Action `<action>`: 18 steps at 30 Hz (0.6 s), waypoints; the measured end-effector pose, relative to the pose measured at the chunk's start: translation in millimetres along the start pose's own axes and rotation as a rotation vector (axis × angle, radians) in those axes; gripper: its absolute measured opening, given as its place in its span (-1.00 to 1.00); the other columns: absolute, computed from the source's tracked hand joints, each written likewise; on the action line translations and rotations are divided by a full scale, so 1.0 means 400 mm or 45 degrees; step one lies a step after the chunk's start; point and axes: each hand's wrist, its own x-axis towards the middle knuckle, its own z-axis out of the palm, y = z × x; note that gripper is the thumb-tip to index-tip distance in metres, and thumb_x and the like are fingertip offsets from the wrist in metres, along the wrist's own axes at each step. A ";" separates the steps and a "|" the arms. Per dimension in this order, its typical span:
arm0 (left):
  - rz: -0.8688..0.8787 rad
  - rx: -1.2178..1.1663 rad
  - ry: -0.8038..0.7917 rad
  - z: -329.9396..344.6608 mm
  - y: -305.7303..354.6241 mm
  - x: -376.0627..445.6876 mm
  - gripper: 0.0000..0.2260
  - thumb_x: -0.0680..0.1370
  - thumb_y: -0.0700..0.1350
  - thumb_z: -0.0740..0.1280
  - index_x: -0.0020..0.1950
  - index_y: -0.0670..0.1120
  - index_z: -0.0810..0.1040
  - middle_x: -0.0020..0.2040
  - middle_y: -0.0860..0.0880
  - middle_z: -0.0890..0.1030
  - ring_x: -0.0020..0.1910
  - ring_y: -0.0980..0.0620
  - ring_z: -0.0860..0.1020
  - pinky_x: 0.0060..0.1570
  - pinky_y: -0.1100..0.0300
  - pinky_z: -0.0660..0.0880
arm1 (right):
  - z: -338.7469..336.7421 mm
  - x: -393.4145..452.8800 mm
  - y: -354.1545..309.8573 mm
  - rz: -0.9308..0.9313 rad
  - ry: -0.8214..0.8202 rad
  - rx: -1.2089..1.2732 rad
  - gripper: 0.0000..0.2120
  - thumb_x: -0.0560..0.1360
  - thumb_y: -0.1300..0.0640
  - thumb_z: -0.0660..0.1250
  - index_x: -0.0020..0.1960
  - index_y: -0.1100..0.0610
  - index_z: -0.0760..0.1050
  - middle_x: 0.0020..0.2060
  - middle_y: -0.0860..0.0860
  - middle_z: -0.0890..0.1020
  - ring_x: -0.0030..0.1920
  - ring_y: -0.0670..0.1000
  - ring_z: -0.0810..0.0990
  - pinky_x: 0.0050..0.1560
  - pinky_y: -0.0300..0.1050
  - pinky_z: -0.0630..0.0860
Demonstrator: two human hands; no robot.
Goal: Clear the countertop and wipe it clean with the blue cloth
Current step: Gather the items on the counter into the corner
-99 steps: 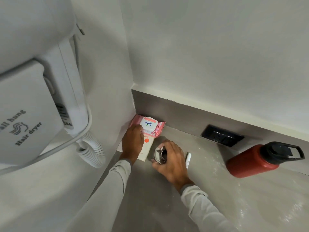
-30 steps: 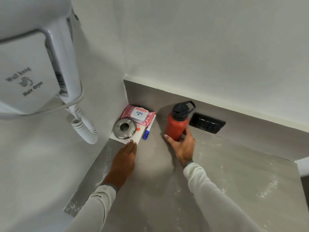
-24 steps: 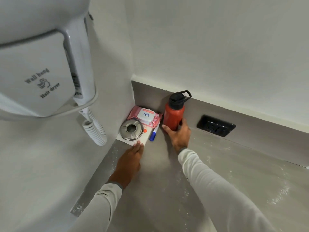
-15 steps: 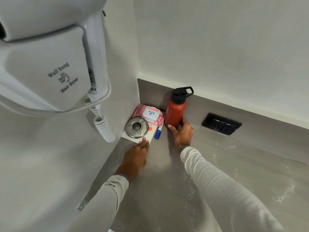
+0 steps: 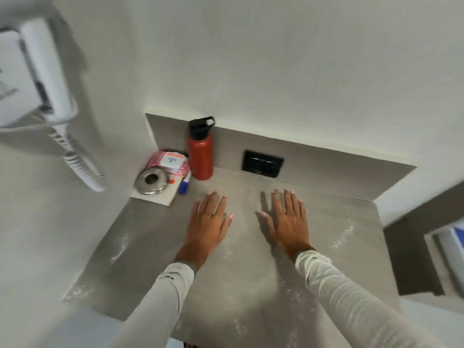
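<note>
Standing upright in the corner, red bottle, cap up

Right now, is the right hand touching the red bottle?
Apart. The head view shows the right hand flat over bare countertop, with clear grey surface between it and the red bottle.

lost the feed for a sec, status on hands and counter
Left hand and right hand open, flat, empty. Red bottle upright in back corner beside wipes pack, metal disc, marker. Countertop dusty; blue cloth not visible.
</note>
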 end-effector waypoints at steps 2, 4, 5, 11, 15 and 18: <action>0.068 0.047 0.004 0.019 0.110 0.015 -0.50 0.59 0.15 0.16 0.45 -0.08 0.40 0.42 -0.21 0.46 0.41 -0.20 0.43 0.34 -0.17 0.42 | -0.028 -0.038 0.100 0.022 0.047 -0.089 -0.28 0.61 -0.29 -0.14 0.61 0.10 0.23 0.56 0.29 0.27 0.58 0.33 0.21 0.56 0.32 0.19; 0.107 0.102 -0.005 0.048 0.247 0.033 -0.44 0.60 0.23 0.12 0.53 -0.02 0.27 0.50 -0.21 0.35 0.47 -0.20 0.35 0.39 -0.19 0.35 | -0.061 -0.079 0.227 0.044 0.113 -0.127 -0.28 0.60 -0.30 -0.09 0.59 0.11 0.28 0.55 0.32 0.29 0.57 0.36 0.24 0.53 0.37 0.22; 0.118 0.110 -0.013 0.066 0.324 0.042 -0.41 0.60 0.26 0.09 0.55 -0.01 0.22 0.52 -0.21 0.31 0.50 -0.20 0.31 0.41 -0.19 0.32 | -0.077 -0.097 0.298 0.058 0.148 -0.146 -0.27 0.60 -0.31 -0.08 0.58 0.11 0.30 0.54 0.33 0.29 0.57 0.37 0.24 0.52 0.38 0.21; 0.164 0.131 -0.127 0.164 0.804 0.071 -0.39 0.60 0.32 0.01 0.57 0.04 0.15 0.56 -0.19 0.23 0.52 -0.20 0.26 0.44 -0.21 0.25 | -0.180 -0.233 0.766 0.151 0.225 -0.212 -0.29 0.60 -0.31 -0.04 0.63 0.06 0.16 0.60 0.29 0.18 0.61 0.32 0.14 0.57 0.36 0.12; 0.156 0.144 -0.192 0.217 1.071 0.082 -0.39 0.59 0.30 0.01 0.57 0.04 0.17 0.55 -0.20 0.25 0.50 -0.20 0.31 0.43 -0.22 0.27 | -0.259 -0.334 1.060 0.254 0.332 -0.145 -0.44 0.59 -0.08 0.35 0.50 0.15 0.41 0.46 0.29 0.45 0.47 0.33 0.43 0.46 0.25 0.37; 0.200 0.128 -0.235 0.248 1.210 0.071 -0.37 0.58 0.31 -0.04 0.57 0.02 0.13 0.54 -0.20 0.28 0.50 -0.20 0.31 0.43 -0.22 0.29 | -0.283 -0.386 1.223 0.310 0.435 0.109 -0.67 0.47 0.23 0.47 0.21 0.27 0.58 0.13 0.25 0.62 0.08 0.33 0.63 0.04 0.14 0.62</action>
